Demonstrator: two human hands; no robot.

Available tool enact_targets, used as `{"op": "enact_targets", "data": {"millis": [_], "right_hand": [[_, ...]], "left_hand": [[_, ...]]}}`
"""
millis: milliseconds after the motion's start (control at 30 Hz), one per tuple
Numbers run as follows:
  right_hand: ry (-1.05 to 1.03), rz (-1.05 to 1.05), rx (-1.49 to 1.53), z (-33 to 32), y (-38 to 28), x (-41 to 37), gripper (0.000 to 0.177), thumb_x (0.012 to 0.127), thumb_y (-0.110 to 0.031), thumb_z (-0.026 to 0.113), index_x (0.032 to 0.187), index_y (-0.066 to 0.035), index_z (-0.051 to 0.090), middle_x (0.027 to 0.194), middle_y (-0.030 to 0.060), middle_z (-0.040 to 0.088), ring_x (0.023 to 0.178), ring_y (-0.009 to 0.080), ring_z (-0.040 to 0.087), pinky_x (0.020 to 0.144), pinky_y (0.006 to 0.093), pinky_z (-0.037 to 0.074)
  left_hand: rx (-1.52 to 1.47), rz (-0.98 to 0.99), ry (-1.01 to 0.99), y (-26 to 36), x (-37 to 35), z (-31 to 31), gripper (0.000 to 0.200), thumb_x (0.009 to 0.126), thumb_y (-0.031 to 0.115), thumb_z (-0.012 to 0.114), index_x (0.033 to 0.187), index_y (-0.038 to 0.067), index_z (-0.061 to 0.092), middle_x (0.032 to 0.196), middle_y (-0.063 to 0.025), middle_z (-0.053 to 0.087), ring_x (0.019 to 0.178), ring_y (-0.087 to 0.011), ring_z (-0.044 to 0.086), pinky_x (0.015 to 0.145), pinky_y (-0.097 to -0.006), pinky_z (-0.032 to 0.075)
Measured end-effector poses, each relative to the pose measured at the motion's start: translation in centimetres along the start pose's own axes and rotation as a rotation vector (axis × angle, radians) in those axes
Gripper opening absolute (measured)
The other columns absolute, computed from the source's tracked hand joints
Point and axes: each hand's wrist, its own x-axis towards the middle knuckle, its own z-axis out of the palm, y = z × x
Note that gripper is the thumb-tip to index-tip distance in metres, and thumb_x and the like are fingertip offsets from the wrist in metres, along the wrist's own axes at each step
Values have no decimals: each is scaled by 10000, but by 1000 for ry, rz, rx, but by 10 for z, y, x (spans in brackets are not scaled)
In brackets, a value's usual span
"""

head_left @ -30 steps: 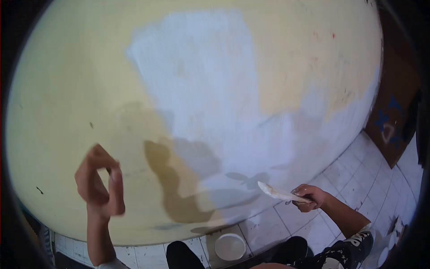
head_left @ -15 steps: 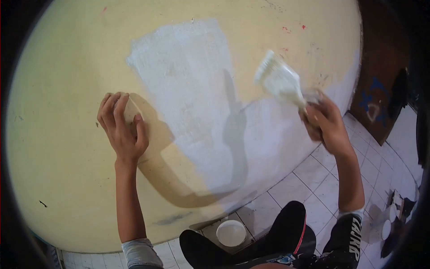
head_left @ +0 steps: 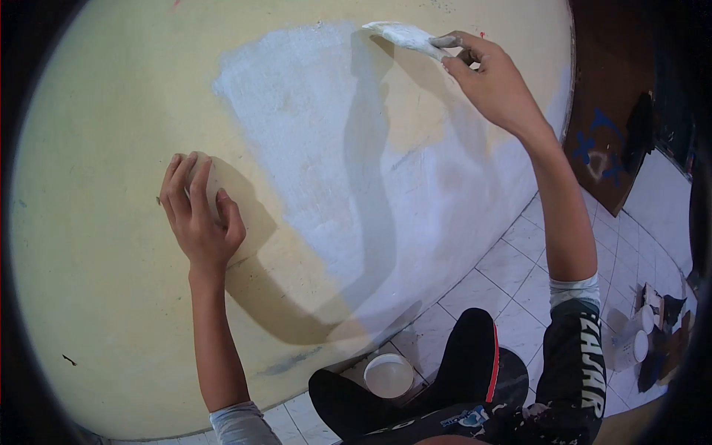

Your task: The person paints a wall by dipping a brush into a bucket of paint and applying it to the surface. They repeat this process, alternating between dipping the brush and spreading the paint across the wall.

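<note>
A small round white tub (head_left: 389, 374) stands on the white tiled floor (head_left: 512, 267) at the foot of the wall, just beside my black-trousered knee (head_left: 469, 356). Its open top faces up and it is filled with white paint. Far to my right, a cluster of paint-smeared pots (head_left: 630, 343) sits on the same floor; I cannot tell what is in them.

My right hand (head_left: 493, 81) is raised high and clenched around the handle of a flat white-coated paintbrush (head_left: 404, 33). The brush's long axis runs nearly level across the wall, dipping a little toward the handle end. The bristles point left and the handle points right into my fingers. The bristle tip lies on the pale yellow plaster wall (head_left: 96, 297), at the upper right corner of the broad white painted patch (head_left: 311, 133).

My left hand (head_left: 199, 215) is released and grasps nothing. It is pressed flat on the bare yellow part of the wall, left of the white patch, fingers pointing up and slightly spread. It is well apart from the brush.

Both arms throw dark shadows over the wall. At the far right, a brown wooden board with blue marks (head_left: 602, 152) leans by the wall's edge.
</note>
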Motion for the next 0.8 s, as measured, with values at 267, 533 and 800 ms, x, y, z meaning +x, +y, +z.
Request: {"op": "enact_targets", "data": {"millis": [267, 533, 800], "right_hand": [[-214, 125, 56, 22, 2, -76, 360, 873, -148, 579, 1189, 23, 608, 834, 204, 636, 701, 241, 570, 693, 348, 478], [23, -85, -111, -6, -15, 13, 363, 867, -165, 581, 1171, 30, 613, 848, 222, 649, 688, 273, 623, 714, 370, 491], [-188, 107, 59, 59, 29, -94, 332, 889, -101, 584, 1201, 9, 609, 827, 219, 617, 719, 250, 577, 706, 366, 480]], "left_hand": [[-15, -22, 3, 2, -2, 2, 517, 748, -39, 551, 1259, 32, 570, 1319, -137, 521, 1308, -348, 437, 1074, -456, 356], [15, -22, -6, 3, -1, 0, 516, 750, -31, 543, 1261, 34, 569, 1326, -131, 517, 1306, -351, 437, 1073, -453, 359], [14, -11, 7, 2, -2, 4, 516, 753, -27, 542, 1266, 28, 561, 1334, -137, 514, 1305, -354, 436, 1072, -459, 357]]}}
